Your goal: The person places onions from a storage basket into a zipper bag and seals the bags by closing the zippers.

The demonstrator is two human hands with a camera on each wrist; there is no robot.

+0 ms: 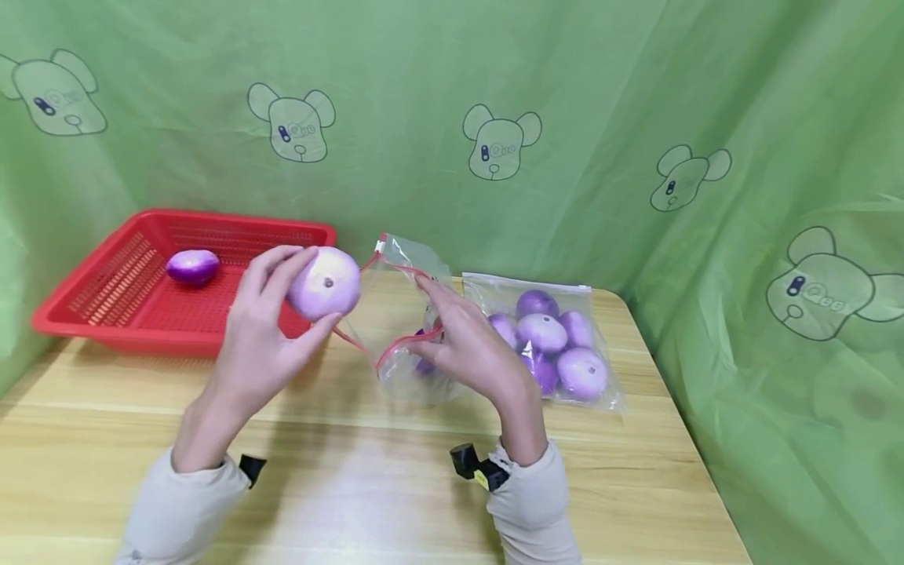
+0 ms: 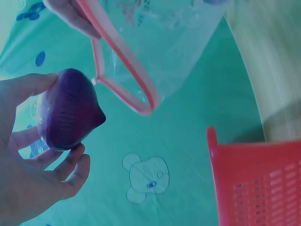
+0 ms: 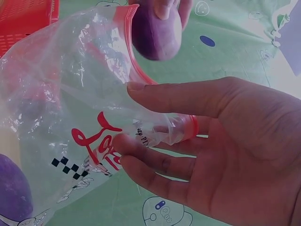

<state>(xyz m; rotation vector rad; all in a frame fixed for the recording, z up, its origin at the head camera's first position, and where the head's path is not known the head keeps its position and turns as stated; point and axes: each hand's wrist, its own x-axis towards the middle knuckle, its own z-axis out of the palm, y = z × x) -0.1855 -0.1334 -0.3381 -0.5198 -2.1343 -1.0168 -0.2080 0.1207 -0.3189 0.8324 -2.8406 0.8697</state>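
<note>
My left hand [image 1: 257, 345] grips a purple onion [image 1: 326, 297] from the side, thumb below and fingers above, level with the mouth of a clear zip bag [image 1: 413, 249]. In the left wrist view the onion [image 2: 70, 110] shows its dark, pointed end towards the bag's red-edged opening. My right hand [image 1: 469, 341] holds that bag by its rim, the mouth spread wide towards the left. Seen from the right wrist, the thumb lies at the red rim and the fingers [image 3: 160, 162] curl beside the printed plastic. Another onion [image 3: 13, 188] lies deep inside this bag.
A red perforated basket [image 1: 158, 341] stands on the left with one onion [image 1: 193, 268] in it. On the right, a second clear zip bag [image 1: 523, 280] filled with several onions lies on the wooden table [image 1: 353, 486]. A green curtain [image 1: 395, 71] hangs behind and at the right.
</note>
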